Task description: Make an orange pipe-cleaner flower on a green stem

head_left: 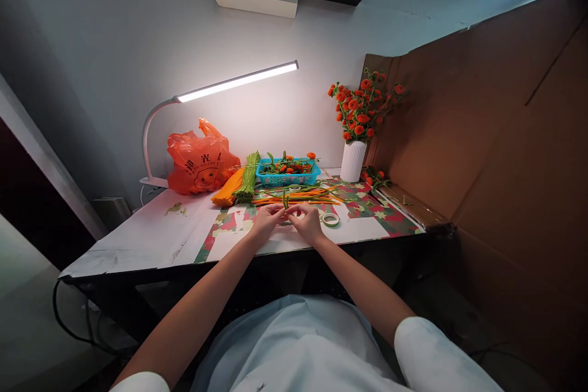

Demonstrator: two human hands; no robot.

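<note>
My left hand [266, 222] and my right hand [306, 222] meet above the front of the table, fingertips pinched together. Between them stands a short, bent green pipe cleaner [285, 201], its ends pointing up. Its lower part is hidden by my fingers. A roll of green tape [331, 220] lies flat just right of my right hand. Behind my hands, loose orange and green pipe cleaners [316, 197] lie across the table. To the left of these rest a thick orange bundle [228, 190] and a green bundle [248, 180] of pipe cleaners.
A blue basket [288, 180] holds orange flowers with green stems. Behind right stands a white ribbed vase [353, 162] of orange flowers [358, 111]. An orange plastic bag [202, 162] sits beneath a lit lamp [239, 81]. Tall cardboard [496, 110] walls the right side.
</note>
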